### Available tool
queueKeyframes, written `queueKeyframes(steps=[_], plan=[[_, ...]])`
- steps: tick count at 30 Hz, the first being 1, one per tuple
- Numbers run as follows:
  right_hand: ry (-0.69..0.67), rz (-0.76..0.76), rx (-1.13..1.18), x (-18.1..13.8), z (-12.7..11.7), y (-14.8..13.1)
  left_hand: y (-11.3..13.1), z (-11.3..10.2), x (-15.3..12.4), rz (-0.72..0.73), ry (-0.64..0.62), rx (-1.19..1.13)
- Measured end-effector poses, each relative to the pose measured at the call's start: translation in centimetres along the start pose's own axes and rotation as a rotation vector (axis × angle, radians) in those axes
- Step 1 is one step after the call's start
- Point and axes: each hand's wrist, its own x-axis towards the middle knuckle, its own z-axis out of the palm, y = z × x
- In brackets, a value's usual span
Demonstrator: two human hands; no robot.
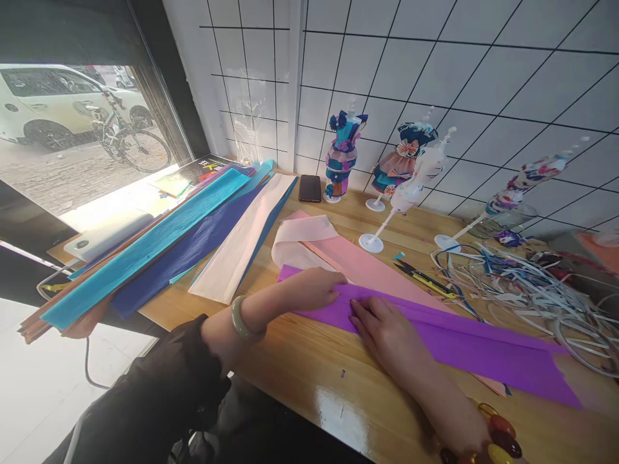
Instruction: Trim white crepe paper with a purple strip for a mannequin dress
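Observation:
A long strip of purple crepe paper point(464, 341) lies across the wooden table, with a fold line running along it. My left hand point(322, 287), a pale bangle on its wrist, is closed on the strip near its left end; its fingertips are partly hidden. Just to the right, my right hand point(387, 328) has its fingers drawn together on the same strip, pinching or pressing the fold. Behind the purple strip lies a pink crepe paper strip point(358, 254), its pale end curled over on the left.
Blue, white and brown paper strips point(193, 212) lie at left. A phone point(310, 189) and several small dress forms, one in a blue-and-purple dress point(341, 158), stand by the tiled wall. A yellow cutter point(430, 281) lies near tangled white strips point(536, 290) at right.

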Motion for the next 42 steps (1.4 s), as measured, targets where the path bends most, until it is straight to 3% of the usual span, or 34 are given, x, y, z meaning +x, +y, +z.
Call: queueKeyframes(steps=[3, 8, 17, 22, 42], plan=[[-0.005, 0.001, -0.007, 0.0, -0.1, 0.0, -1.5, -1.5, -0.2, -0.118, 0.059, 0.007], [-0.022, -0.009, -0.042, 0.0, -0.2, 0.0, -2.7, -2.9, -0.4, -0.156, -0.028, 0.005], [0.011, 0.017, -0.070, 0.2, -0.7, -0.4, -4.2, -3.0, -0.8, -0.180, -0.144, -0.057], [0.000, 0.005, -0.087, 0.0, -0.2, -0.4, -3.7, -4.3, -1.3, -0.249, -0.185, -0.047], [-0.021, -0.005, -0.070, -0.1, 0.4, 0.0, -5.2, -5.4, -2.6, -0.348, -0.230, -0.062]])
